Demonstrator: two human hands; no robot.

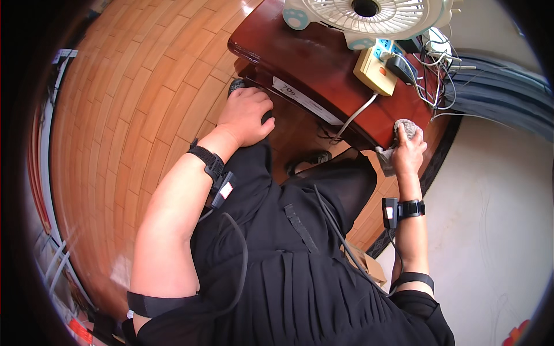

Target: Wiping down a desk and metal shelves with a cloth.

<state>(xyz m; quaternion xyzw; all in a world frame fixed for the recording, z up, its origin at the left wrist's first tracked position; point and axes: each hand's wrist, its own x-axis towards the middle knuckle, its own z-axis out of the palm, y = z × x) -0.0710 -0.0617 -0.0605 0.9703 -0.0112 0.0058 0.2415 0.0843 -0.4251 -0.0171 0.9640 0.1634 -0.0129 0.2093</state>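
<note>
A grey cloth (pixel 404 129) is gripped in my right hand (pixel 409 151), which presses it on the near right corner of a glossy red-brown wooden table (pixel 311 65); part of the cloth hangs over the edge. My left hand (pixel 247 114) rests palm down near my left knee, in front of the table's left end, fingers slightly curled. A dark thing shows partly beneath it; what it is, and whether the hand grips it, I cannot tell.
On the table stand a white fan (pixel 368 17) and a yellow power strip (pixel 376 71) with a black adapter (pixel 401 69) and tangled cables. A white wall (pixel 489 194) rises at the right. A cardboard box (pixel 365 264) sits beside my right leg.
</note>
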